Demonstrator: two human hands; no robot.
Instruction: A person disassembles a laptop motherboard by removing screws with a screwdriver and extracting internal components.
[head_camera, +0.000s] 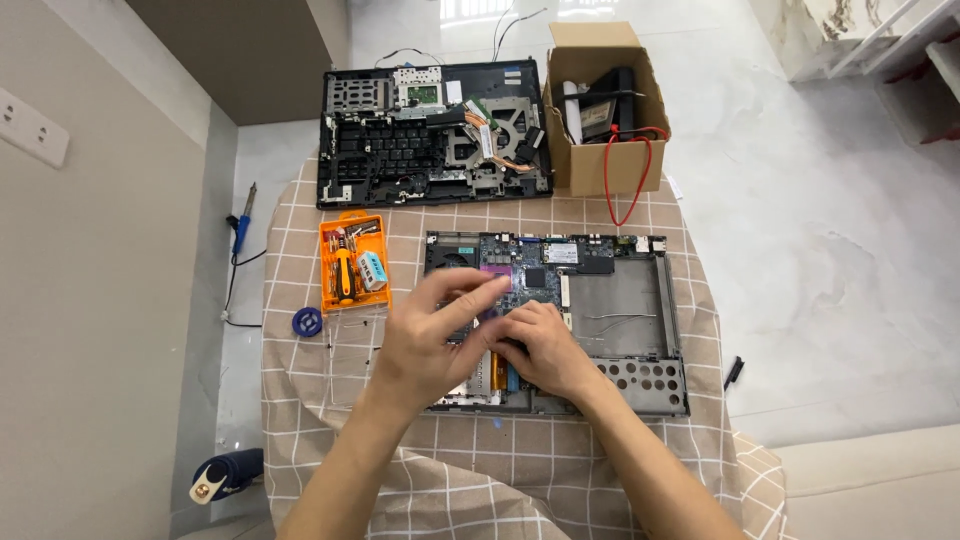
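An opened laptop base (620, 320) with its green and blue circuit board (535, 275) exposed lies on a checked cloth. My left hand (430, 335) hovers over the board's left part, fingers spread and pointing right, nothing visibly in it. My right hand (540, 345) rests on the board's lower middle, fingers curled down onto a component; what the fingertips grip is hidden. The two hands touch or nearly touch.
A second dismantled black laptop shell (435, 135) lies at the back. A cardboard box (605, 110) with parts and a red wire stands at the back right. At left are an orange tool tray (352, 262), a blue roll (307, 321) and a clear lid (350, 355).
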